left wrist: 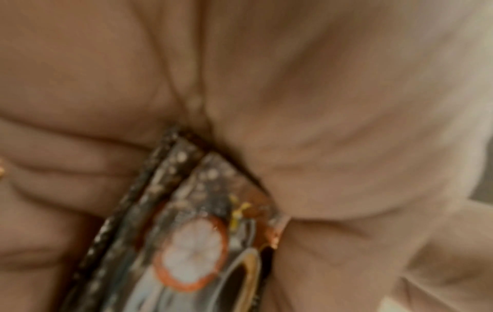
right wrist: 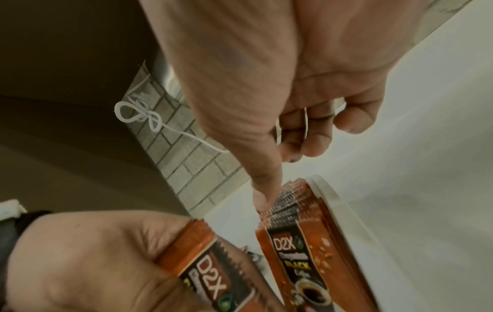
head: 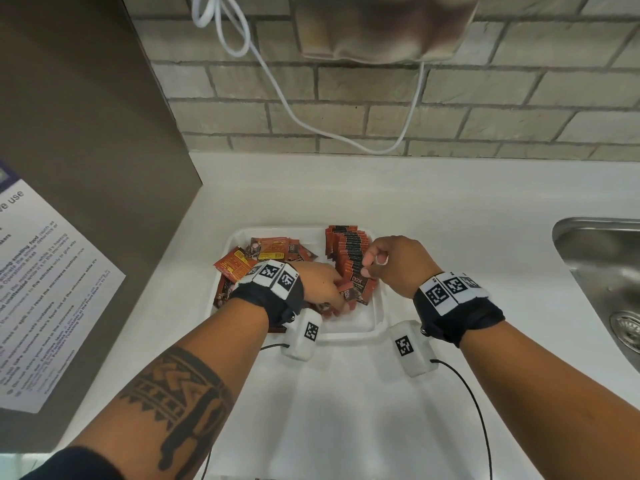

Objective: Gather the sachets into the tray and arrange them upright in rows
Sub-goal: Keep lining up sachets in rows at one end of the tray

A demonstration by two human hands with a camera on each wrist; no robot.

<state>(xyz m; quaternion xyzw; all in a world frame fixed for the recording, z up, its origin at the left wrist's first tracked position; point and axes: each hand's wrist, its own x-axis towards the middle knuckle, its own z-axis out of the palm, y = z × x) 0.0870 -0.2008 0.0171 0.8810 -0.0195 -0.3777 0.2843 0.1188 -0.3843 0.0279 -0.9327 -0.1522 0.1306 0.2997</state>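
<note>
Left arm: reaches forward, tattooed forearm, banded wrist
Left hand (head: 323, 289): palm down, fingers curled around sachets (right wrist: 210, 272)
Right arm: stretched forward, wrist bent down
Right hand (head: 398, 263): thumb and forefinger pinching together, other fingers curled

Tray (head: 377, 308) on counter (head: 450, 209), near front edge. Upright row (head: 349, 254) in tray's right half; loose sachets (head: 266, 252) heaped in left half. Sink (head: 602, 271) well right of tray. Brick wall (head: 381, 109) behind counter, panel (head: 86, 133) at left.
</note>
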